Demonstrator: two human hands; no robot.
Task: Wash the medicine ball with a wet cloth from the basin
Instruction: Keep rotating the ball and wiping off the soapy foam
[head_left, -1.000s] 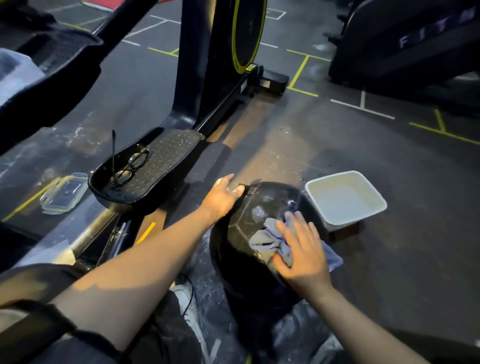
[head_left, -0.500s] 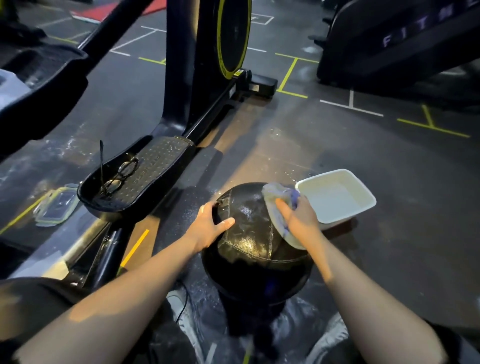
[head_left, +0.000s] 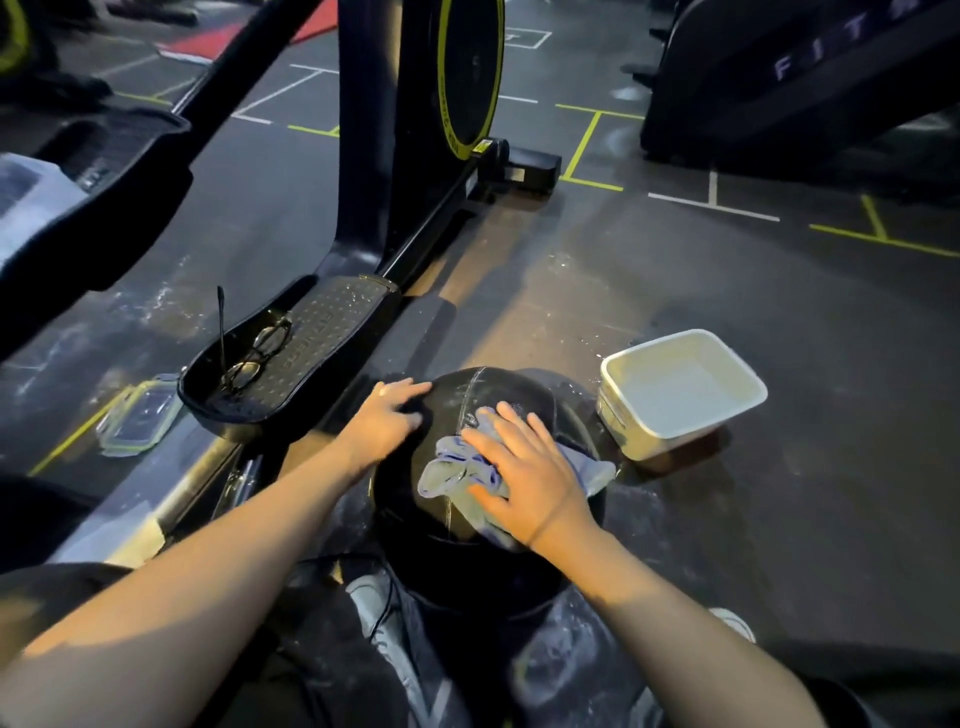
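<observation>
A black medicine ball (head_left: 405, 499) with stitched seams rests on the dark gym floor between my feet. My left hand (head_left: 384, 421) lies flat on its upper left side, fingers spread. My right hand (head_left: 524, 473) presses a crumpled blue-grey cloth (head_left: 447, 470) against the top of the ball, palm down. The white square basin (head_left: 680, 389) holding water stands on the floor just right of the ball.
A black elliptical machine's pedal (head_left: 291, 358) at left carries a pair of glasses (head_left: 257, 353). A clear glass container (head_left: 137, 415) lies on the floor beside it. The machine's flywheel column (head_left: 441, 104) rises behind. Another black machine (head_left: 800, 83) stands at far right.
My right hand has dragged the cloth from the ball's far edge near the basin back over the top toward me. My left hand shifted slightly up the ball's left side.
</observation>
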